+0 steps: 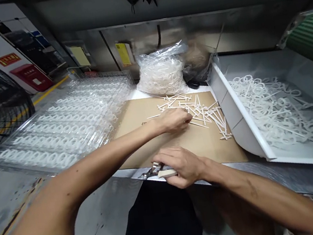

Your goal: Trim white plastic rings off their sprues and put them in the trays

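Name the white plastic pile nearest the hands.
The loose straight white plastic pieces on the cardboard sheet, touching the left hand. The piles in the clear plastic bag and the white tray sit farther off and show rings.

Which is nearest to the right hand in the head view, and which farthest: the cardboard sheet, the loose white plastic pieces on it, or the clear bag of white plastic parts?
From the right hand in the head view:
1. Cardboard sheet: right at the hand, along the sheet's near edge.
2. Loose white plastic pieces: on the cardboard, farther ahead.
3. Clear bag of white plastic parts: behind the cardboard, farthest.
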A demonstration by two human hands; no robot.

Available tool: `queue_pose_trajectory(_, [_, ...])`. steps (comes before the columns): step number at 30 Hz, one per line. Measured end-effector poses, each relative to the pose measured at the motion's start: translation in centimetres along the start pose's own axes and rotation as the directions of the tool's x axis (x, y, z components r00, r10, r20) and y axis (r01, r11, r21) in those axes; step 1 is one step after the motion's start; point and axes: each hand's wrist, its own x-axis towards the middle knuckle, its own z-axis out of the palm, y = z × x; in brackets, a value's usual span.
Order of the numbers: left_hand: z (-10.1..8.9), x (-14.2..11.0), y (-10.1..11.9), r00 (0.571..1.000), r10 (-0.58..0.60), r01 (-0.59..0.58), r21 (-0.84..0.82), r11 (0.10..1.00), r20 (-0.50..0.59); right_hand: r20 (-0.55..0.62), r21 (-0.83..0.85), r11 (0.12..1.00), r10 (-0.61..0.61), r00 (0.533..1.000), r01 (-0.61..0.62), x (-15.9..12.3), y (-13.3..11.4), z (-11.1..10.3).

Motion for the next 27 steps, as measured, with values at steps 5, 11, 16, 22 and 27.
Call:
queue_pose_trajectory(5, [-1.3,0.4,0.2,0.988,-0.042,0.007,-0.227,0.974,-0.151,0.023,-0.069,0.998,-0.003,1.000,0.005,0.0,-0.1,0.1])
queue_pose_trajectory(11, [0.5,-2.7,-1.7,0.900,-0.257,-0.002,-0.592,0.806,-0.353,0.073,-0.145,0.989,-0.012,0.997,0.023,0.1,-0.3,-0.2])
queue_pose_trajectory(16, [4.1,-6.9,-4.7,0.847,-0.385,0.051,-0.664,0.746,-0.367,0.090,-0.181,0.983,-0.010,0.996,0.026,0.0,-0.2,-0.4])
queue_pose_trajectory(22, [4.0,-11.9,-4.8,0.801,-0.537,0.286,-0.621,0.730,-0.263,0.053,-0.149,0.988,-0.031,0.998,0.038,0.0,-0.4,-0.4])
queue_pose_trajectory(27, [2.5,-12.6,-4.3,0.822,-0.536,0.354,-0.564,0.746,-0.193,0.046,-0.135,0.989,-0.057,0.997,0.063,0.1,-0.3,-0.4])
